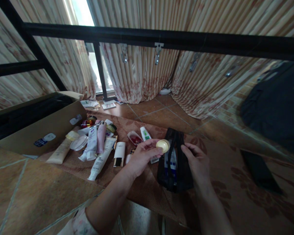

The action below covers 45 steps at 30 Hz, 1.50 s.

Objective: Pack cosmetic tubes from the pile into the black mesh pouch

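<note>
Between the thumb and fingers of my left hand [145,153] is a small cosmetic jar with a gold lid [163,146], held just above the left side of a black mesh pouch [183,176]. My right hand [196,156] pinches the pouch's right edge near its opening. Through the gap a blue and white package [171,164] shows inside the pouch. Close beyond my left hand lie a white and green tube [145,133] and a clear container with dark red contents [134,138]. A white bottle with a gold base [119,154] lies to the left of that hand.
Several tubes and jars, among them a white tube [102,159] and a pink tube [101,137], lie piled at the left. Behind them stands a cardboard box [56,130]. A dark phone-like slab [261,171] rests on the brown cloth [218,153] at right. A black rail [142,36] crosses above.
</note>
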Each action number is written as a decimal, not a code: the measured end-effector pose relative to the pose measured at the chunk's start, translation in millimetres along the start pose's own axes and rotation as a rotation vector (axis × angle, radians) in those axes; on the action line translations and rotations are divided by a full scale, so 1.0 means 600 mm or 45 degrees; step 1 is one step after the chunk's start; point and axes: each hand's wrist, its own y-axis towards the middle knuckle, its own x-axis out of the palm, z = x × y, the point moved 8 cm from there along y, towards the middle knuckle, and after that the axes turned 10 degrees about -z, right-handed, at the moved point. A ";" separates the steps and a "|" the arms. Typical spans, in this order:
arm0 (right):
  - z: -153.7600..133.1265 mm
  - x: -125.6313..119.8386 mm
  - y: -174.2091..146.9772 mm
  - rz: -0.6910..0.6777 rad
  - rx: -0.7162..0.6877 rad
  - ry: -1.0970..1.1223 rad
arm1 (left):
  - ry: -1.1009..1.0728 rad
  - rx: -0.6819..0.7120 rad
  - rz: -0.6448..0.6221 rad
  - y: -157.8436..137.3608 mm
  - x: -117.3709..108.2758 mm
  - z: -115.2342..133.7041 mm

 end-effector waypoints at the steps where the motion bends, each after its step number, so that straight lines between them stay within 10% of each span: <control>1: 0.001 0.000 0.000 -0.006 0.003 -0.002 | -0.005 -0.002 0.001 0.000 0.000 0.000; 45: -0.001 0.001 0.002 -0.032 -0.056 -0.048 | -0.023 -0.010 -0.049 -0.001 0.005 0.000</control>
